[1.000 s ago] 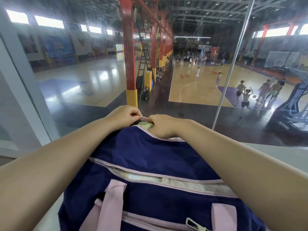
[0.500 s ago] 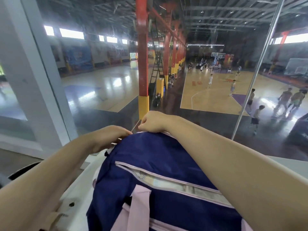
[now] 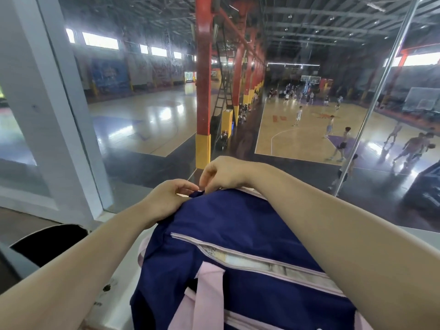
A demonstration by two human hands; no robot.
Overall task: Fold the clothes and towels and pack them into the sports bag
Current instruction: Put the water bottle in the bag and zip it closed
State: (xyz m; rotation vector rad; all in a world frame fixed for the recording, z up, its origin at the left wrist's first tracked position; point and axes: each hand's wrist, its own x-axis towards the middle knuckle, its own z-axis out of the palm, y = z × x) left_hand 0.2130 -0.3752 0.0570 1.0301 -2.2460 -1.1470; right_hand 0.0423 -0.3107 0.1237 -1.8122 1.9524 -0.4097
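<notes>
A navy sports bag (image 3: 228, 234) with pink straps and pale zip trim fills the lower middle of the head view, lying on a white ledge. A side pocket zip runs across it, showing pale cloth inside. My left hand (image 3: 166, 198) grips the bag's far top corner, fingers curled on a small navy tab. My right hand (image 3: 223, 173) is just beyond it, fingertips pinching at the same far edge of the bag. What is inside the main compartment is hidden.
The white ledge (image 3: 114, 291) stands against a large glass window (image 3: 147, 115) with a white frame post (image 3: 47, 110) at left. A dark round object (image 3: 47, 244) lies at lower left. Beyond the glass, below, are basketball courts with people playing.
Both hands have shifted left along the bag's far edge and come close together again at its corner. The view has turned left, so the bag sits further right in frame.
</notes>
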